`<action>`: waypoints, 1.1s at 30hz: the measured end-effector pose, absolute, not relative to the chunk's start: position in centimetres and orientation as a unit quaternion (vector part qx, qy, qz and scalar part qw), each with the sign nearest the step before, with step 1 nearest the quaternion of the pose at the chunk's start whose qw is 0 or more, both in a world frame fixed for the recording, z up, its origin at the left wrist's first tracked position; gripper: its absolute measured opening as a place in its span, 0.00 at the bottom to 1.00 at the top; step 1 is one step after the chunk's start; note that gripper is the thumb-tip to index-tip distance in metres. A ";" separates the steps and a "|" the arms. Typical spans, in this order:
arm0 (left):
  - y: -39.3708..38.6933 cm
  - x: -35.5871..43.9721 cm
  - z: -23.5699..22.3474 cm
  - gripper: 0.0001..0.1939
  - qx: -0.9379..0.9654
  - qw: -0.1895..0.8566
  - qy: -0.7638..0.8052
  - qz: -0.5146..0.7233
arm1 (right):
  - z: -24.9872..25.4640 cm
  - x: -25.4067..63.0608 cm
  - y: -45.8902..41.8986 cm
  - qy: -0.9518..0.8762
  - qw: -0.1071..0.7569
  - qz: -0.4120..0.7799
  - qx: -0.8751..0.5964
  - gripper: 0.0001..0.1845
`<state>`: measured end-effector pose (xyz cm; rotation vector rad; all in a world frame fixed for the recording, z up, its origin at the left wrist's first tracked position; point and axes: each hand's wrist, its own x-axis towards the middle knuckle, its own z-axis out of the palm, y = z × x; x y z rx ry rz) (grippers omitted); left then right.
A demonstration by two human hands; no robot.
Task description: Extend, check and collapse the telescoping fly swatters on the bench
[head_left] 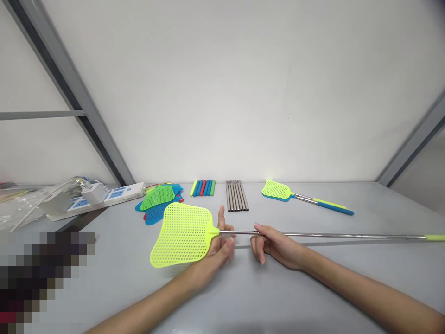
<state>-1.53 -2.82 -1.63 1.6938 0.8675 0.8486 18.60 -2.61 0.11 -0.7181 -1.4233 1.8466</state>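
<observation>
Yellow-green swatter, one: held above the grey table, long axis left to right across both hands. Mesh head at left, by the left hand; steel shaft ran rightward past the right hand to a yellow-green grip, cut by the picture's edge. The right hand was nearer the grip end.

Left hand: half open, forefinger raised, at the neck; partly behind the mesh, so whether it bore weight could not be told.

Right hand: thumb and curled fingers closed lightly about the shaft; forearm slanted along its near side.

Surroundings, left to right, all beyond the hands: power strip with white adapter; pile of loose swatter heads, nearest obstacle, just behind the mesh; row of coloured grips; row of steel tubes; assembled swatters, yellow-green over blue.
</observation>
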 end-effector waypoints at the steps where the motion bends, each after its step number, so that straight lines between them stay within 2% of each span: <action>1: -2.7 -1.5 -1.6 0.28 0.689 0.521 0.351 0.361 | 0.2 18.7 -2.6 -0.554 0.335 0.711 -0.273 0.34; 5: -2.5 -1.2 -1.4 0.32 0.647 0.568 0.302 0.411 | 0.2 18.9 -2.6 -0.575 0.305 0.717 -0.251 0.35; 8: -2.8 -1.1 -1.0 0.31 0.628 0.542 0.324 0.456 | 0.1 18.8 -2.6 -0.582 0.297 0.718 -0.242 0.35; 15: -3.5 -1.0 -0.1 0.16 0.571 0.479 0.410 0.526 | -0.9 18.4 -2.4 -0.518 0.400 0.702 -0.281 0.27; 22: -2.4 -1.2 0.3 0.17 0.468 0.516 0.389 0.603 | -1.1 18.5 -2.2 -0.445 0.473 0.696 -0.306 0.27; 33: -3.0 -1.2 0.6 0.17 0.371 0.609 0.405 0.572 | -1.2 18.4 -2.1 -0.475 0.408 0.708 -0.327 0.26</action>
